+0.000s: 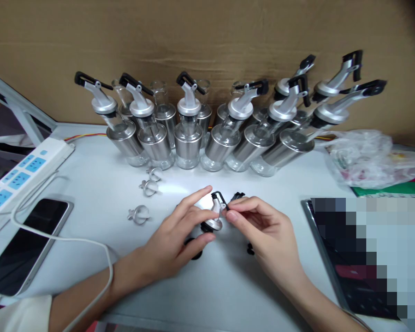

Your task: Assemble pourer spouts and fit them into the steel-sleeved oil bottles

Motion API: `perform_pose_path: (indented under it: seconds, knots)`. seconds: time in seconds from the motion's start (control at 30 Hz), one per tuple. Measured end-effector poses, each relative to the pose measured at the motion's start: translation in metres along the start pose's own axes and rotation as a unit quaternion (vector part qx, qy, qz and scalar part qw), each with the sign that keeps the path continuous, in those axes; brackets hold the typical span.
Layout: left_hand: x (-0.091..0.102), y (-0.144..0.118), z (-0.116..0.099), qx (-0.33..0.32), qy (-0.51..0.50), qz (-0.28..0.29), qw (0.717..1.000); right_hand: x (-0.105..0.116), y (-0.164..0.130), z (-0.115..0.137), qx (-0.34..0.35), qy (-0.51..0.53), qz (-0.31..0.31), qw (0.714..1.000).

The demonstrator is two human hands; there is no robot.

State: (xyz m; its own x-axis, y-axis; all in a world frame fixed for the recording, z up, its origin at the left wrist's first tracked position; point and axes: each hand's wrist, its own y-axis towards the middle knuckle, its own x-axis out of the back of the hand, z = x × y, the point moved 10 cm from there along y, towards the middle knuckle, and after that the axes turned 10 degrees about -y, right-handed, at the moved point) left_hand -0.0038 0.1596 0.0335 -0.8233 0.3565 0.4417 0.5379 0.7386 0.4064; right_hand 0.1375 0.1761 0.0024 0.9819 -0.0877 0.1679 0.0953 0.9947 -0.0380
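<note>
- Both hands meet above the bench (100, 184): left hand (174, 240) pinches the pourer spout (214, 216), steadying it.
- Right hand (266, 230) fingertips close on its black lid (235, 198), apparently aligning it.
- Finished bottles (188, 138) stand behind.

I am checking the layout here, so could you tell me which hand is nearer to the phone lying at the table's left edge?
Left. The left hand sits mid-table, to the right of the phone, holding a pourer spout. The right hand is farther right, beyond the spout.
</note>
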Motion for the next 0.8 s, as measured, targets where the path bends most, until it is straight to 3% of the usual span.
perform_pose_path:
  seconds: [0.3,0.5,0.67,0.8]
  knots:
    - [0.002,0.001,0.0,0.006,0.018,-0.016,1.0,-0.003,0.0,0.0,-0.017,-0.009,0.021,1.0]
    - [0.009,0.001,0.004,0.008,0.007,-0.059,0.998,-0.021,-0.002,-0.015,-0.086,0.059,0.1,0.99]
    - [0.006,-0.001,0.003,-0.03,-0.057,-0.065,0.996,-0.043,-0.011,-0.034,-0.196,0.178,0.189,0.946]
    - [0.001,-0.004,0.008,-0.043,-0.112,-0.06,0.991,-0.061,-0.022,-0.03,-0.232,0.234,0.285,0.9]
